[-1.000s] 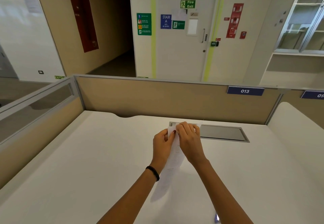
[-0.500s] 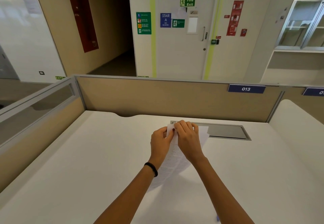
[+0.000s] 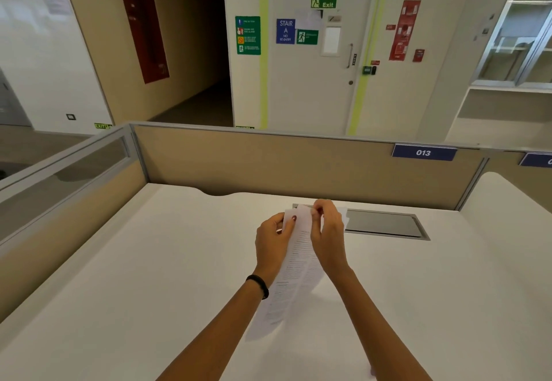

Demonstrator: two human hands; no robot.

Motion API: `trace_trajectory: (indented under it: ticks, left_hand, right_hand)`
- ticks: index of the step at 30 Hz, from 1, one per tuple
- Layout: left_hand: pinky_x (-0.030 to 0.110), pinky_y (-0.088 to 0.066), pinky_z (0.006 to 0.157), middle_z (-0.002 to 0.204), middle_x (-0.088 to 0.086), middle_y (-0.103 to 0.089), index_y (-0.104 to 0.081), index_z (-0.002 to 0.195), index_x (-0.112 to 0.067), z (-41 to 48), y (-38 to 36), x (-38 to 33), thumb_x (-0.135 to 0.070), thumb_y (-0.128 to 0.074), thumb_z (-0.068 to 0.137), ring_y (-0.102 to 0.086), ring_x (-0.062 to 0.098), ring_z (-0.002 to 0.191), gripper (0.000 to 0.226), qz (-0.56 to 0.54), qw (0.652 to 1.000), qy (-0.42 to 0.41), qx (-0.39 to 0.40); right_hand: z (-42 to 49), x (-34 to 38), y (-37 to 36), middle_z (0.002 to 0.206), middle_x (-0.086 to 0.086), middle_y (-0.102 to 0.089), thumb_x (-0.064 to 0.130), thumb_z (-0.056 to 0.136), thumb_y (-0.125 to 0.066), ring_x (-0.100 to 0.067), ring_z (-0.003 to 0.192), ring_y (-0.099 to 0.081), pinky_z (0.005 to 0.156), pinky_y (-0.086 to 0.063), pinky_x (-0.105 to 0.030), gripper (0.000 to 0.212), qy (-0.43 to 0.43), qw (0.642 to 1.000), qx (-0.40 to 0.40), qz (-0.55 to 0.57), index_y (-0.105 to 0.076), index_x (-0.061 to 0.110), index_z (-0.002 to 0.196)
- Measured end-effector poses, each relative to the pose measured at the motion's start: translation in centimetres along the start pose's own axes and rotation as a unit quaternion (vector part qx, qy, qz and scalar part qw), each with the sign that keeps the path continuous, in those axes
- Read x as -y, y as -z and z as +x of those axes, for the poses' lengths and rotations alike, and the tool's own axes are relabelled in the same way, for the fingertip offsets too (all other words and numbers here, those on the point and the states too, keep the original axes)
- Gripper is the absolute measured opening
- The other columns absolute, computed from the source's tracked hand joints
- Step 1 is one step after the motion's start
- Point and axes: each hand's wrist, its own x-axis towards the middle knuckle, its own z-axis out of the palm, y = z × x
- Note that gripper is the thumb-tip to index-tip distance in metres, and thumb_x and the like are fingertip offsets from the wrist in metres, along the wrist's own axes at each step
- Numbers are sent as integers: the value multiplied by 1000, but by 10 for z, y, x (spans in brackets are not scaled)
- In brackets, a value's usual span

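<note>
A printed white paper sheet [image 3: 294,273] hangs above the white desk [image 3: 149,276], held up at its top edge by both hands. My left hand [image 3: 271,243] pinches the top left part with thumb in front. My right hand [image 3: 328,237] pinches the top right part, fingers curled over the edge. The sheet's lower end trails down toward me between my forearms. Part of the sheet's top shows behind my right hand.
A grey cable flap [image 3: 385,224] is set into the desk just beyond my hands. Tan partition panels [image 3: 268,165] close the desk at the back and left, with a blue label 013 [image 3: 423,152]. A neighbouring desk [image 3: 513,201] lies at right.
The sheet has turned and narrowed in view, its lower end now swinging down to the left. My right hand has lifted slightly at the top edge.
</note>
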Motion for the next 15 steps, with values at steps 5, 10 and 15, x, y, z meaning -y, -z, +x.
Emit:
trace_trajectory:
  ticks: [5, 10, 15]
  left_hand:
    - [11, -39, 62, 89, -7, -61, -67, 97, -24, 18, 22, 6, -43, -60, 86, -55, 7, 72, 23, 169, 985, -36, 11]
    - [25, -50, 55, 73, -2, -67, -63, 90, -17, 26, 57, 1, -35, -52, 93, -52, 6, 50, 21, 248, 966, -69, 26]
    - [34, -51, 61, 71, 7, -70, -60, 88, -12, 20, 104, 3, -30, -49, 95, -64, 22, 60, 23, 302, 952, -40, -9]
  right_hand:
    - [2, -1, -1, 78, -2, -53, 0, 90, -51, -11, 67, -47, 65, -40, -2, 8, -3, 999, -20, 28, -51, 5, 84]
    - [-6, -3, -14, 81, -13, -63, 3, 88, -56, -11, 70, -52, 68, -40, 0, 4, -4, 998, -12, 65, -56, 6, 86]
    - [-24, 8, -35, 91, -21, -69, 4, 86, -59, -28, 79, -63, 73, -46, -22, 13, 12, 997, 28, 67, -65, -4, 95]
